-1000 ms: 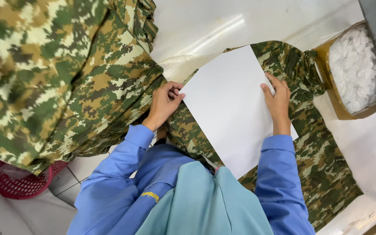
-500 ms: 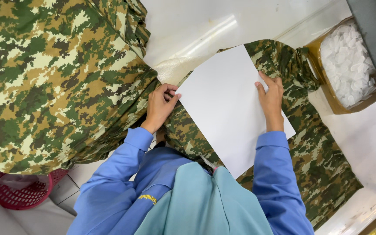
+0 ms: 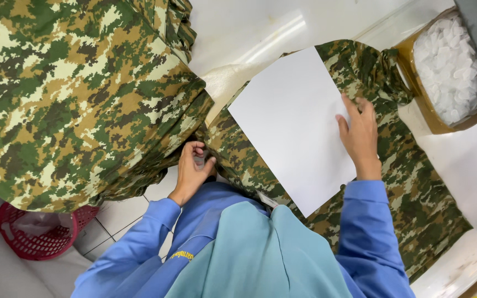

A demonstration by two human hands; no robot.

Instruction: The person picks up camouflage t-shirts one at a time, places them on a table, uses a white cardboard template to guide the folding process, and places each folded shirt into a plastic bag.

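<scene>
Right hand [image 3: 361, 132] is lying flat, fingers spread, on the white rectangular card sheet [image 3: 296, 124] over the camouflage fabric garment [image 3: 393, 171]. Left hand [image 3: 192, 170] is pinching the garment edge at 9 o'clock. Brown cardboard box [image 3: 423, 110] at 2 o'clock is holding white pieces [image 3: 451, 69].

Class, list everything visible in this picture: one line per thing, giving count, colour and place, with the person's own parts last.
camouflage garment: one, green-brown, spread on the table under the sheet
white sheet: one, on the garment
camouflage pile: one, green-brown, left
cardboard box: one, brown, holding white pieces, upper right
basket: one, red, on the floor, lower left
table: one, white
left hand: pinching the garment's edge
right hand: flat on the sheet's right edge
</scene>
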